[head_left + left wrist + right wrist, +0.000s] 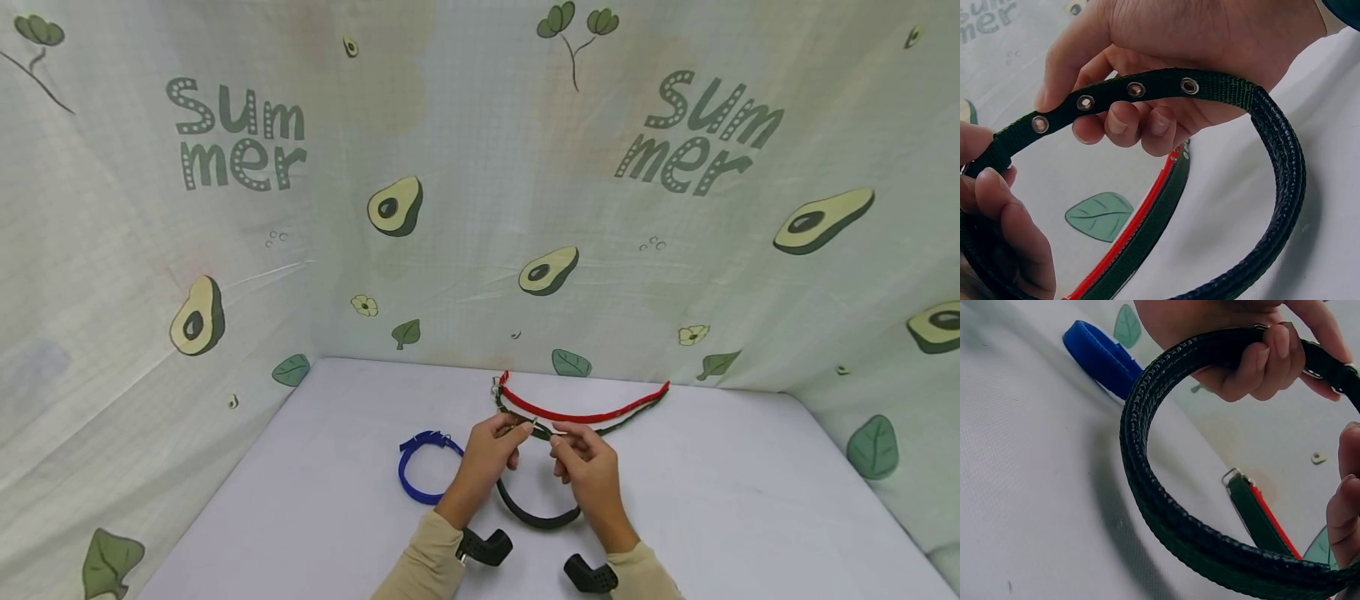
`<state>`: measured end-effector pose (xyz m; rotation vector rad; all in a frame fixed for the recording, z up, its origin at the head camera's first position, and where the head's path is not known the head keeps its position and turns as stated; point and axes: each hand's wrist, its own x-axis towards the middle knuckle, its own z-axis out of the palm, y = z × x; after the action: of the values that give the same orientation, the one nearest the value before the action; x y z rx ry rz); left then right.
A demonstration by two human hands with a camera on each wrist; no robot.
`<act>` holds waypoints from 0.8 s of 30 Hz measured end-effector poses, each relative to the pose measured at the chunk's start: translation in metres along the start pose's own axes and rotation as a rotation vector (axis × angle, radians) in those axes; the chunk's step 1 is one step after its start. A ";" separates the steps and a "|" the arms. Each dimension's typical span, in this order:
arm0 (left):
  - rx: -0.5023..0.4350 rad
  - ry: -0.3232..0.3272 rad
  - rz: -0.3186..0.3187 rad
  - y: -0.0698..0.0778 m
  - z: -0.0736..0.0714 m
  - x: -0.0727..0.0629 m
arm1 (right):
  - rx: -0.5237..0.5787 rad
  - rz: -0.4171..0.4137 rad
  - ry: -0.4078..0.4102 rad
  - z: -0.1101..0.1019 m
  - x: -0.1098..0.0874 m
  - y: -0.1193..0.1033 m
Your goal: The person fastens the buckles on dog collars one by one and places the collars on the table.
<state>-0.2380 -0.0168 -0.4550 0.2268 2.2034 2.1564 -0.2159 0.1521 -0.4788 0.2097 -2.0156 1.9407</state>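
Observation:
A dark green pet collar with black padding hangs in a loop from both hands. My left hand pinches its buckle end, where metal parts show between the fingers. My right hand grips the strap with metal eyelets, thumb and fingers around it. In the left wrist view, the left hand meets the strap just ahead of the right hand. In the right wrist view, only fingertips of the right hand appear. Whether the strap passes through the buckle is hidden by fingers.
A blue collar, fastened in a ring, lies on the white table left of my left hand. Behind the hands lies a red and dark green collar, curved, with metal hardware at its left end. A printed curtain closes the back and sides.

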 end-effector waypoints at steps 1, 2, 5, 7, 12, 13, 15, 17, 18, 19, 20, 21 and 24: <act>0.002 -0.008 -0.001 0.000 0.000 0.000 | 0.001 0.001 -0.004 0.000 0.000 0.000; 0.001 -0.015 -0.001 0.000 0.000 -0.001 | 0.003 0.001 -0.008 0.001 0.000 0.000; 0.000 -0.032 0.002 0.001 0.001 -0.002 | 0.013 -0.005 -0.022 0.002 -0.001 -0.001; 0.001 -0.038 0.003 0.001 0.002 -0.003 | 0.021 -0.008 -0.029 0.002 -0.001 -0.001; 0.000 -0.038 0.005 0.000 0.003 -0.004 | 0.040 -0.011 -0.041 0.003 -0.003 0.000; 0.000 -0.037 0.005 0.000 0.004 -0.004 | 0.043 -0.011 -0.043 0.004 -0.003 0.000; -0.006 -0.032 0.002 -0.001 0.004 -0.004 | 0.042 -0.010 -0.045 0.004 -0.003 0.000; -0.015 -0.026 0.004 -0.001 0.005 -0.004 | 0.041 -0.011 -0.047 0.005 -0.003 0.000; -0.018 -0.022 0.002 -0.001 0.006 -0.003 | 0.037 -0.010 -0.047 0.005 -0.003 0.000; -0.022 -0.019 0.003 -0.001 0.006 -0.004 | 0.034 -0.012 -0.046 0.005 -0.003 0.000; -0.026 -0.017 0.003 -0.001 0.006 -0.003 | 0.035 -0.014 -0.046 0.005 -0.003 -0.001; -0.028 -0.017 0.002 -0.001 0.007 -0.003 | 0.035 -0.017 -0.046 0.005 -0.003 -0.001; -0.035 -0.029 -0.002 0.000 0.007 -0.003 | 0.035 -0.029 -0.043 0.005 -0.003 -0.003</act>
<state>-0.2338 -0.0101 -0.4557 0.2524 2.1473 2.1745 -0.2129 0.1461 -0.4771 0.2896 -1.9953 1.9706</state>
